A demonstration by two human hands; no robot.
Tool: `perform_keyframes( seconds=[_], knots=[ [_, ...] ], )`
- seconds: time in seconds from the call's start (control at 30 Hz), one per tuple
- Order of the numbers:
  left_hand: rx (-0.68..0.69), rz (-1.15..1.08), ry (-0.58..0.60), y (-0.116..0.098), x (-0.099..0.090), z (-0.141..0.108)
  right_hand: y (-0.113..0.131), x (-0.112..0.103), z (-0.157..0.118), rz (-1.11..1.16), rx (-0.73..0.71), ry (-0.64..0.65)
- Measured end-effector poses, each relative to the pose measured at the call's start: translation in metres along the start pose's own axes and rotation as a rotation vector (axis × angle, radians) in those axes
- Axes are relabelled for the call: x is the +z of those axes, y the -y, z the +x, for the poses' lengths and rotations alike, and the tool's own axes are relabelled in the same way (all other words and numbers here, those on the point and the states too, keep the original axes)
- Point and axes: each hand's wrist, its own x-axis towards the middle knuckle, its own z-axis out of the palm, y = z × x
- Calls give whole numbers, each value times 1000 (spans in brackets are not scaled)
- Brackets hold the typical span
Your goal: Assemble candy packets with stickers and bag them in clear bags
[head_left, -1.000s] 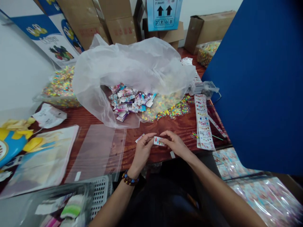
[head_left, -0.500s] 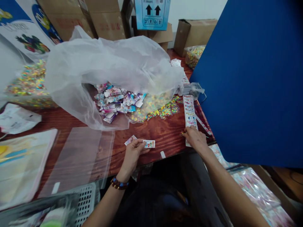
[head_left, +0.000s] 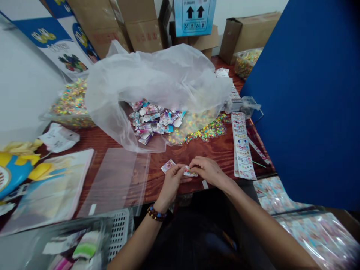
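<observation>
My left hand pinches a small white card printed with colourful round stickers, held low over the table's front part. My right hand has closed fingertips against the card's right end. Whatever lies between those fingertips is too small and covered to name. Just behind my left fingers, a second small printed card lies flat on the wood. To the right of both hands, long sticker strips rest one partly over another near the table edge.
A translucent plastic bag covers part of a heap of small printed boxes and shiny yellow-green bits. A blue panel stands at the right. A grey basket sits front left, cartons behind.
My right hand has left the sticker strip and come left to the small card. My left hand still holds that card. The camera view has turned left.
</observation>
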Motion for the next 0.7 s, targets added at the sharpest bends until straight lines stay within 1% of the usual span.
perform_keyframes(
  seconds=[0.07, 0.13, 0.17, 0.23, 0.3, 0.37, 0.43, 0.5, 0.53, 0.6, 0.63, 0.7],
  knots=[
    [24, -10, -5, 0, -4, 0, 0, 3, 3, -16, 7, -9],
    [49, -12, -25, -1, -8, 1, -2, 6, 5, 16, 38, -59],
    [58, -17, -38, -1, -9, 2, -3, 8, 5, 68, 63, -94],
    [82, -32, -59, -3, -10, 4, -6, 12, 7, 260, 128, -141],
    [119, -21, -62, -5, -9, 5, -9, 18, 9, 482, 178, -105],
    [168, 51, -57, -9, -8, 6, -12, 24, 12, 634, 205, -51],
    [258, 248, -51, -16, -10, 9, -16, 28, 13, 704, 222, -57],
    [407, 563, -74, -30, -16, 19, -20, 28, 13, 730, 240, -137],
    [498, 741, -105, -39, -22, 27, -23, 27, 12, 731, 247, -176],
    [665, 1067, -214, -60, -37, 49, -28, 23, 8, 717, 265, -229],
    [725, 1216, -283, -71, -44, 61, -30, 21, 4, 713, 282, -238],
    [777, 1490, -337, -88, -58, 86, -33, 20, -3, 722, 322, -238]
  ],
)
